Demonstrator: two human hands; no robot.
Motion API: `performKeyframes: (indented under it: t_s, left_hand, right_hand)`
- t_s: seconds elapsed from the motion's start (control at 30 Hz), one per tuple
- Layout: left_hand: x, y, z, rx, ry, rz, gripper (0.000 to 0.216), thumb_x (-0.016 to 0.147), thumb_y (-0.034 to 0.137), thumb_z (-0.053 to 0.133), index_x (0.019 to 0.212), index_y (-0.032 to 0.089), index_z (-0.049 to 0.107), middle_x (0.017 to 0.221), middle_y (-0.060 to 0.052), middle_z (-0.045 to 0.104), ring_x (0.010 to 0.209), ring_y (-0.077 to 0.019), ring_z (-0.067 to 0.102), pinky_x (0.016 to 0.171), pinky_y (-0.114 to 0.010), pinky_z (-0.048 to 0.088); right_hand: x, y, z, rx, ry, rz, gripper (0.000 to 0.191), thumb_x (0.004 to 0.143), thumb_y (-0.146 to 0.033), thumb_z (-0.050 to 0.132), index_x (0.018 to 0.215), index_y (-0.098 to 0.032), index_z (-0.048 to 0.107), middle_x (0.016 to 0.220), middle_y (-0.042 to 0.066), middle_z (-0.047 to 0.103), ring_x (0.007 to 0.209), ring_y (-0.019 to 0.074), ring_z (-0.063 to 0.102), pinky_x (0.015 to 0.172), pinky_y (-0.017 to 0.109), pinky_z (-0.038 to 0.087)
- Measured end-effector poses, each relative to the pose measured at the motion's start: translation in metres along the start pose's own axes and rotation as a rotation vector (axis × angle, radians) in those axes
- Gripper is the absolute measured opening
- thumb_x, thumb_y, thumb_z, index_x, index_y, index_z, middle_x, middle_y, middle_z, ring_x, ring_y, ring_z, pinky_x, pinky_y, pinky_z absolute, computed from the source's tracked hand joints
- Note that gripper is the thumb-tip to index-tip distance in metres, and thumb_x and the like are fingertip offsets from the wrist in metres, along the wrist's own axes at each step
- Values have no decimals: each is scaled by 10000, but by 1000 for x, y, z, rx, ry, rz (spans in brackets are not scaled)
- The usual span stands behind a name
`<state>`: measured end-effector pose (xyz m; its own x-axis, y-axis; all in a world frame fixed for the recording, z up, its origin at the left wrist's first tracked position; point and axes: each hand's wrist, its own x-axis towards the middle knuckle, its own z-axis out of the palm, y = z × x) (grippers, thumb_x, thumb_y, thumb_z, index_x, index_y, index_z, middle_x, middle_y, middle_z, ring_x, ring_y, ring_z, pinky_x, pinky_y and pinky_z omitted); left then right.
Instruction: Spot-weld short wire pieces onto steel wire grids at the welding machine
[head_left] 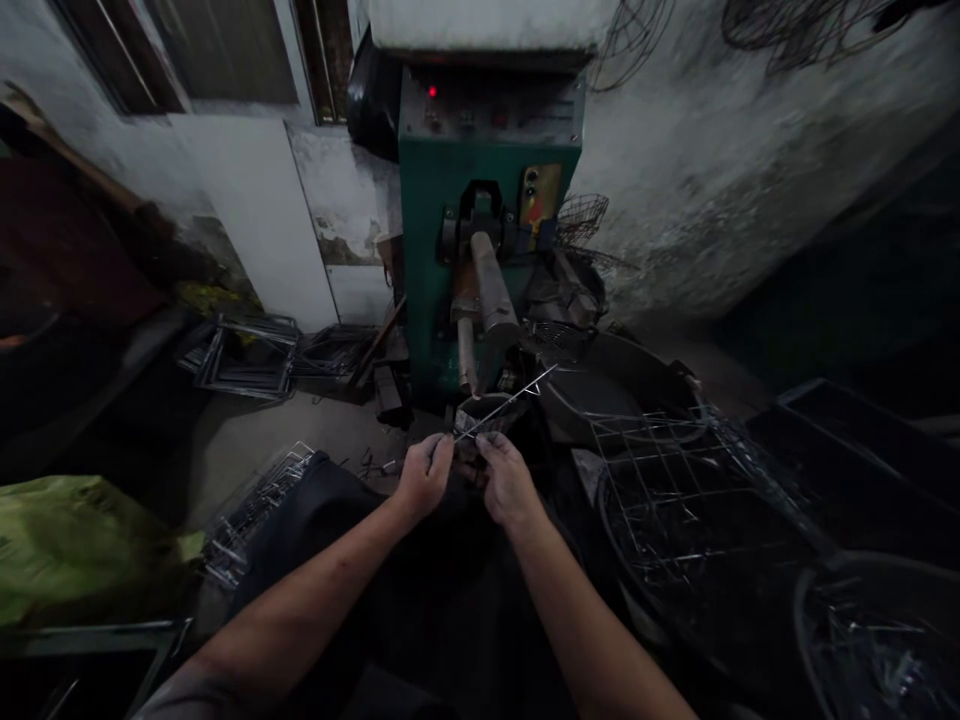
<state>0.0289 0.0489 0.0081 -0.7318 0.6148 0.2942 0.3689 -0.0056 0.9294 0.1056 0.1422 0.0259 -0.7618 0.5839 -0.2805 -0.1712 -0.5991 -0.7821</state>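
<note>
My left hand (426, 474) is closed in a pinch on the near end of a thin metal rod (504, 404). The rod slants up and to the right, and a small bent wire piece sticks out near its far end. Just below the rod, my right hand (507, 480) has its thumb and fingers pinched together; what they hold is too small to make out. Beyond both hands stands a green machine (427, 270) with a lit red lamp. Its thick upper metal arm (495, 290) and thinner lower arm (466, 350) point towards me.
Right of me, a wire grid (645, 470) lies over a dark basin of metal pieces, and another basin (885, 640) holds short wire pieces. Wire frames (251, 358) lie on the floor at left, with bundled wire parts (251, 515) nearer. A yellow-green sack (82, 550) sits far left.
</note>
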Motion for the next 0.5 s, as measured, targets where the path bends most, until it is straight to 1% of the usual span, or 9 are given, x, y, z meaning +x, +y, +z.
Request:
performKeyframes:
  t_s: [0.1,0.2,0.5]
  left_hand:
    - [7,-3,2,-17,8,-7,352,881,404,376,619,175,433,568,23,413,549,-98,364,524,-222,318]
    - [13,-6,3,-34,38,-26,353,874,409,387,610,178,428,554,30,394,532,-96,348,516,-222,315]
    - [28,-11,5,-49,65,-28,376,871,440,388,608,175,435,561,28,395,546,-97,348,523,-222,315]
  right_hand:
    - [6,-1,1,0,-8,-8,355,526,-369,797,711,-205,542,631,-19,637,675,189,647,586,318,552]
    - [13,-3,3,14,1,-15,359,512,-358,797,714,-211,539,630,-23,639,692,200,650,588,327,552]
    - [29,-7,8,-13,21,-35,357,514,-350,780,722,-213,523,634,-27,634,683,193,642,583,319,543]
